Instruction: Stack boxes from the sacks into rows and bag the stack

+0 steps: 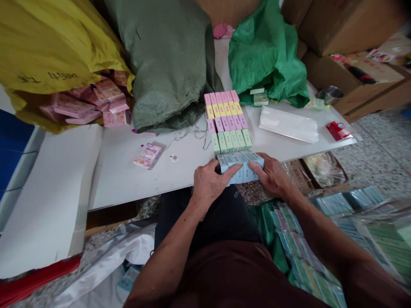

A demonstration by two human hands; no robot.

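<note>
A row of light blue small boxes (pixel 239 164) is squeezed between my two hands at the table's front edge. My left hand (pixel 212 179) closes on its left end, thumb laid along the near side. On the right end, my right hand (pixel 271 173) presses with its thumb in front. Directly behind stand matching rows of small boxes: green (pixel 233 141), purple (pixel 227 122), yellow (pixel 223 109) and pink (pixel 221 97). A single pink-purple box (pixel 148 155) with cartoon figures lies apart to the left, near a small white label (pixel 174 158).
A yellow sack (pixel 61 47) spills pink boxes (pixel 109 96) at the left. Grey-green (pixel 170 64) and green sacks (pixel 266 55) stand behind. Clear plastic bags (pixel 289 124) and a red packet (pixel 338 130) lie to the right. Wrapped packs of boxes (pixel 308 252) fill the floor at lower right.
</note>
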